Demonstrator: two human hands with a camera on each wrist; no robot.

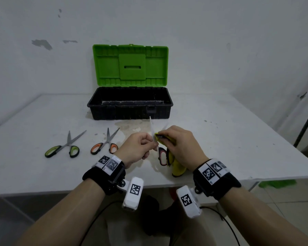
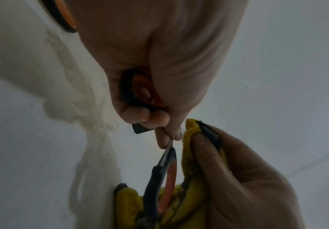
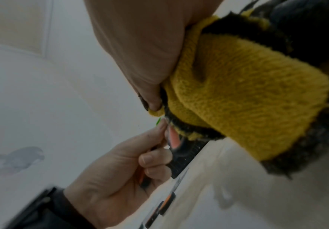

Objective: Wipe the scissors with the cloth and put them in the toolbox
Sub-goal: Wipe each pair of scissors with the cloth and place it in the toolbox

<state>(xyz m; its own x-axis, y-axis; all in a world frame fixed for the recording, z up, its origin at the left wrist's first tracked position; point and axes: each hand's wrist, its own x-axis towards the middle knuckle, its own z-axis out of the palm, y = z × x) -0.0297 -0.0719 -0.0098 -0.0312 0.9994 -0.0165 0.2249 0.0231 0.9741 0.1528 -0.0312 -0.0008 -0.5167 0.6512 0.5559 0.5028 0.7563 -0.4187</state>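
Above the near middle of the white table point(image 1: 220, 139), seen from the head camera, both hands meet over a pair of red-handled scissors point(image 1: 161, 156). The left hand point(image 1: 135, 148) has its fingers curled and pinches one blade, which points up and away toward the toolbox point(image 1: 130, 103). The right hand point(image 1: 181, 144), fingers bent, grips the yellow cloth point(image 1: 178, 170) and presses it around the other blade; the cloth's tail hangs down toward the table edge. Both forearms reach in from the near side, wrists level. The toolbox stands at the far middle, its green lid upright and open. Left of the hands lie the orange-handled scissors point(image 1: 105, 144) and, farther left, the green-handled scissors point(image 1: 64, 148), both with blades spread.

In the left wrist view, the left hand point(image 2: 159, 69) holds one red handle loop in its curled fingers while the fingertips point(image 2: 171, 133) pinch the blade. The right hand point(image 2: 238, 178) wraps the cloth point(image 2: 189, 155) just beside them, and the other handle hangs between the two.

In the right wrist view, the right hand point(image 3: 140, 54) clamps the cloth point(image 3: 248, 93) with its thumb; the left hand point(image 3: 120, 178) sits below, fingers folded on the scissors point(image 3: 173, 137).
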